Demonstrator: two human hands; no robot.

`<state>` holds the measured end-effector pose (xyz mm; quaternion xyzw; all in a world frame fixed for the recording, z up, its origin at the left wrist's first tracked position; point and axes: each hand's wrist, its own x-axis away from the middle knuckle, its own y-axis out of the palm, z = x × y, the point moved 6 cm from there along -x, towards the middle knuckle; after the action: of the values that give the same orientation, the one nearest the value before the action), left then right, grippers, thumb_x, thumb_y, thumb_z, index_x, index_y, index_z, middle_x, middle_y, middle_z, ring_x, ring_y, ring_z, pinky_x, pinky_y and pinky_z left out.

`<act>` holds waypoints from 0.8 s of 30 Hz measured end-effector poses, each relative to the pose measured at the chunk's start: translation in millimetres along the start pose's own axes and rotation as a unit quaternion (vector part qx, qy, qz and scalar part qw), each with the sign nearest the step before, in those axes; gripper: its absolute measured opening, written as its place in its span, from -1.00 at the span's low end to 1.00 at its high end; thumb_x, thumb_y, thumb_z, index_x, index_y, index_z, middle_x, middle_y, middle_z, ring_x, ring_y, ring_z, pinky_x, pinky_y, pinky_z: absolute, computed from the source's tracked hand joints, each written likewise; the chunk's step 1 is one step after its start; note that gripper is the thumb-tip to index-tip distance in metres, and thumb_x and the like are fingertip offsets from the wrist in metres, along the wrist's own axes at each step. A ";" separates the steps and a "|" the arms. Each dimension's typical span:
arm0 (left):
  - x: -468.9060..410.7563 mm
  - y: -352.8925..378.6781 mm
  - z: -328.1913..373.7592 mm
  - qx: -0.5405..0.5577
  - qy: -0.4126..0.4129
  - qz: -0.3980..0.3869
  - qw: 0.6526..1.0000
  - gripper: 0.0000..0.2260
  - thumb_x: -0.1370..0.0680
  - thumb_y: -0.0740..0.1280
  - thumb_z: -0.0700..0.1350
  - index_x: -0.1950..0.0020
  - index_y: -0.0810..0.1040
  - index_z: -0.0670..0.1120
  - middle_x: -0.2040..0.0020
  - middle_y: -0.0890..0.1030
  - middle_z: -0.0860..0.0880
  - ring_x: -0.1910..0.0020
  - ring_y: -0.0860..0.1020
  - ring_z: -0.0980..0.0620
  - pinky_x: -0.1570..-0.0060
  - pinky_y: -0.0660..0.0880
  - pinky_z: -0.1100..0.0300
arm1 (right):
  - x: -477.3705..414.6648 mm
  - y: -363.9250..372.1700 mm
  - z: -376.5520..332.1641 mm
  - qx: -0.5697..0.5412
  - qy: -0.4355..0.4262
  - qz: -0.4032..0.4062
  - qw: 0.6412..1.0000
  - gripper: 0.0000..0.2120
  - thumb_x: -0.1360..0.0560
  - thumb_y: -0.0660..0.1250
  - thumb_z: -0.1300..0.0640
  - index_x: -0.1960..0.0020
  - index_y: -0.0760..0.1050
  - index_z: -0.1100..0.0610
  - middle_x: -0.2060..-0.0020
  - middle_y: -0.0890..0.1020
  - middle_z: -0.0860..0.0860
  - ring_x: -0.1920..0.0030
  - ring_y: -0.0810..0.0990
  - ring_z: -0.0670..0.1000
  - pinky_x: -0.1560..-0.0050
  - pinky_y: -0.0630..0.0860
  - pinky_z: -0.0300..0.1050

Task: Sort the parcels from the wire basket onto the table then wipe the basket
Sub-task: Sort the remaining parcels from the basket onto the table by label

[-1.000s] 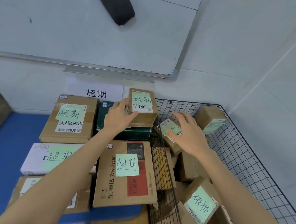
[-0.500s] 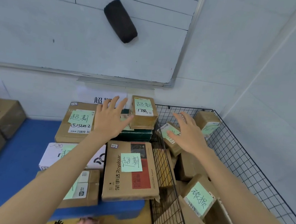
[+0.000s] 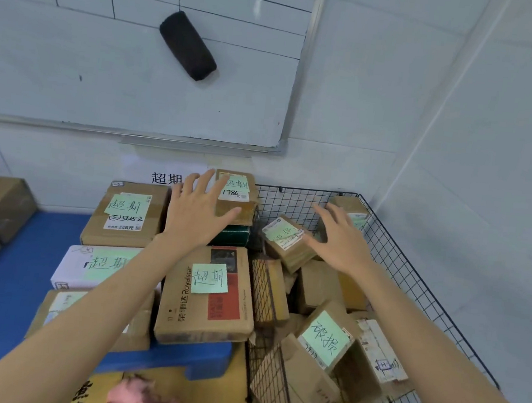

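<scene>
Having let go of the small parcel (image 3: 238,198), the left hand (image 3: 196,217) spreads wide beside it, thumb perhaps touching. The right hand (image 3: 340,242) hovers flat-fingered over the wire basket (image 3: 304,189).

Beside our left fingers (image 3: 203,185) we see a box (image 3: 247,214) of matt brown cardboard with a smooth green paper note (image 3: 238,185). Past our right fingers (image 3: 328,217) the basket (image 3: 290,203) is thin black-coated metal wire. Above them the whiteboard (image 3: 138,91) looks glossy.
</scene>
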<state>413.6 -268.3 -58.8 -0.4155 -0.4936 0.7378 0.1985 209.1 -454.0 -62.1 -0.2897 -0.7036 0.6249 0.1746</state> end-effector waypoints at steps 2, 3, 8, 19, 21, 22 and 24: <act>1.9 -2.1 15.9 -0.003 -0.005 0.006 1.000 -0.34 -0.55 0.08 0.36 -0.55 0.25 0.04 -0.54 0.29 -0.09 -0.49 0.22 -0.20 -0.40 0.20 -0.17 | 4.6 -2.3 17.3 -0.003 -0.007 -0.003 1.000 -0.28 -0.57 0.23 -0.24 -0.61 0.02 -0.05 -0.60 0.04 0.04 -0.59 -0.02 0.11 -0.49 0.14 0.21; 2.7 -2.0 23.9 -0.005 -0.009 0.005 1.000 -0.36 -0.57 0.12 0.34 -0.56 0.24 0.05 -0.55 0.27 -0.09 -0.50 0.21 -0.19 -0.41 0.18 -0.17 | 7.2 -4.0 26.9 -0.004 -0.011 -0.004 1.000 -0.28 -0.57 0.23 -0.24 -0.61 0.02 -0.04 -0.60 0.04 0.05 -0.59 -0.01 0.12 -0.49 0.14 0.21; 9.3 -0.7 70.1 -0.014 -0.045 0.004 0.999 -0.36 -0.56 0.17 0.33 -0.56 0.21 0.06 -0.57 0.23 -0.07 -0.52 0.17 -0.19 -0.42 0.15 -0.17 | 21.2 -16.9 81.4 -0.030 -0.027 -0.002 0.999 -0.27 -0.57 0.27 -0.19 -0.61 0.05 -0.01 -0.60 0.05 0.05 -0.58 0.01 0.11 -0.52 0.15 0.19; 32.6 7.9 170.5 -0.001 -0.071 -0.008 0.997 -0.37 -0.57 0.20 0.30 -0.57 0.21 0.06 -0.56 0.23 -0.05 -0.52 0.16 -0.18 -0.44 0.13 -0.16 | 14.6 -14.1 156.1 -0.051 -0.078 -0.019 0.995 -0.26 -0.54 0.28 -0.22 -0.59 0.04 -0.03 -0.58 0.07 0.04 -0.54 0.15 0.15 -0.39 0.37 0.23; 26.4 10.5 182.6 -0.005 -0.070 -0.019 0.997 -0.37 -0.57 0.18 0.30 -0.58 0.17 0.07 -0.57 0.22 -0.03 -0.53 0.14 -0.16 -0.45 0.13 -0.14 | 8.8 -9.8 164.1 -0.060 -0.078 -0.018 0.995 -0.26 -0.54 0.29 -0.21 -0.59 0.04 -0.03 -0.58 0.07 0.03 -0.53 0.15 0.14 -0.38 0.37 0.22; 22.5 12.8 188.4 -0.002 -0.067 -0.021 0.998 -0.38 -0.58 0.19 0.28 -0.58 0.17 0.08 -0.57 0.22 -0.03 -0.53 0.14 -0.15 -0.45 0.13 -0.12 | 5.0 -7.5 168.4 -0.064 -0.075 -0.017 0.995 -0.25 -0.53 0.30 -0.21 -0.58 0.05 -0.03 -0.57 0.08 0.03 -0.53 0.17 0.14 -0.38 0.37 0.22; 14.2 19.5 199.7 0.006 -0.056 -0.023 0.998 -0.40 -0.59 0.20 0.25 -0.57 0.18 0.07 -0.56 0.24 -0.02 -0.52 0.16 -0.13 -0.43 0.16 -0.10 | -3.9 -1.2 177.7 -0.069 -0.067 -0.020 0.995 -0.24 -0.53 0.32 -0.21 -0.58 0.07 -0.01 -0.57 0.10 0.05 -0.53 0.18 0.14 -0.40 0.36 0.21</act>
<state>246.1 -379.4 -48.7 -0.3608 -0.5087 0.7583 0.1899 104.0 -594.8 -88.6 -0.2441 -0.7611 0.5891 0.1189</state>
